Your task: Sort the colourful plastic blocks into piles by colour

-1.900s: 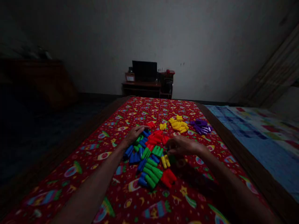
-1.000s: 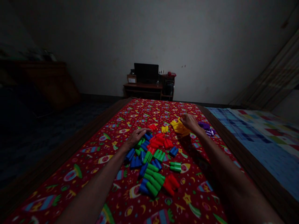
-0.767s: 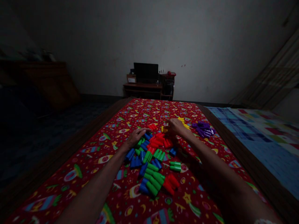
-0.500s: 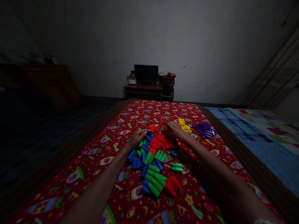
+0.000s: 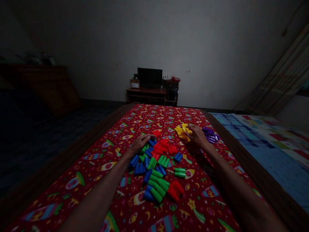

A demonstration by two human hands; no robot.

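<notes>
Loose plastic building blocks shaped like joined tubes lie in a mixed heap, with blue blocks (image 5: pixel 140 168), green blocks (image 5: pixel 158 184) and red blocks (image 5: pixel 161 147). My left hand (image 5: pixel 140 143) rests at the far left side of this heap, fingers stretched out over a blue block (image 5: pixel 152 142), gripping nothing. To the right, my right hand (image 5: pixel 198 136) is at a small pile of yellow blocks (image 5: pixel 182 129). Its fingers are closed about a yellow block at the pile's near side, partly hidden by the fingers. Purple blocks (image 5: pixel 211 135) lie just beyond that hand, partly covered by it.
The blocks lie on a red patterned cloth (image 5: pixel 116 190) with dark brown borders. A low desk with a monitor (image 5: pixel 150 77) stands against the far wall. A wooden cabinet (image 5: pixel 48 87) is at left, and a blue checked cover (image 5: pixel 251 151) spreads at right.
My right hand has carried a yellow block rightward from above the red blocks to the yellow pile, uncovering red and blue blocks. My left hand stays beside the heap. The view has shifted slightly.
</notes>
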